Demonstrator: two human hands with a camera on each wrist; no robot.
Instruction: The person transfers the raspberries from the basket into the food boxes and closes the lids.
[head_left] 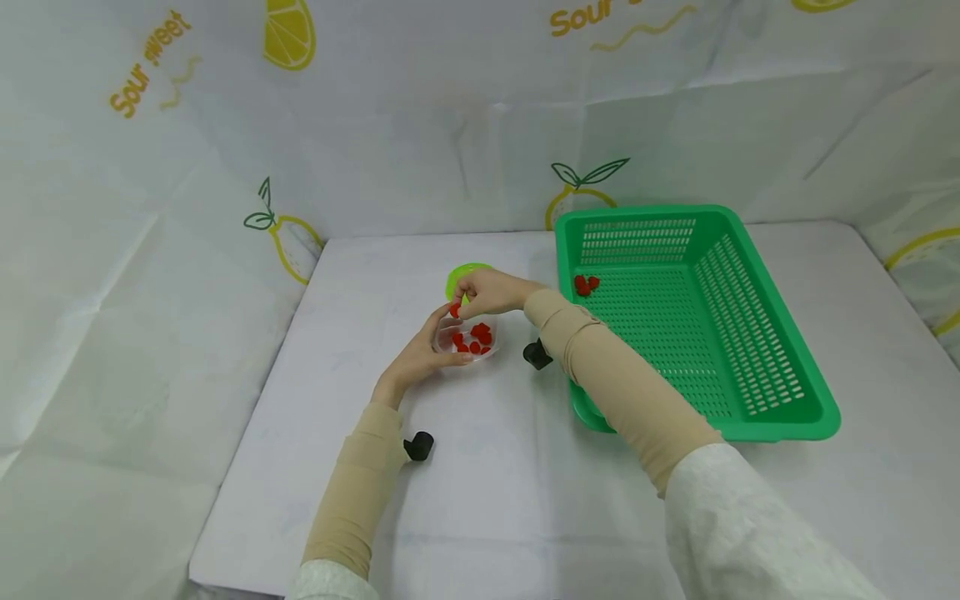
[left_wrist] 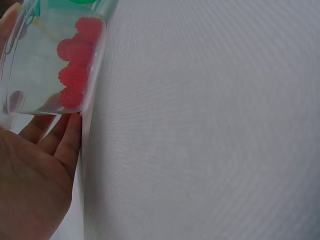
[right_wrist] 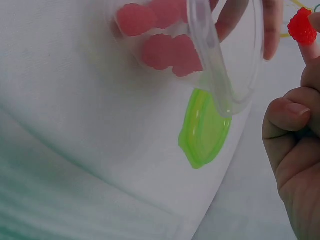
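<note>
My left hand [head_left: 411, 360] grips a small clear plastic container [head_left: 444, 340] from its left side, thumb at the near side and fingers at the far side. Several red raspberries [left_wrist: 75, 75] lie on the container's bottom, seen through its wall in the left wrist view. Above the container's far rim, my right hand [head_left: 492, 292] pinches a single raspberry [right_wrist: 302, 26] between thumb and index finger, its other fingers curled. A bright green lid [right_wrist: 206, 131] lies on the table just behind the container, partly hidden by the right hand in the head view.
A large green plastic basket [head_left: 780, 358] stands to the right, its near left side partly behind my right forearm. A few raspberries [head_left: 584, 286] sit in its far left corner. The white table [head_left: 480, 492] meets a lemon-printed cloth [head_left: 420, 150] at the back.
</note>
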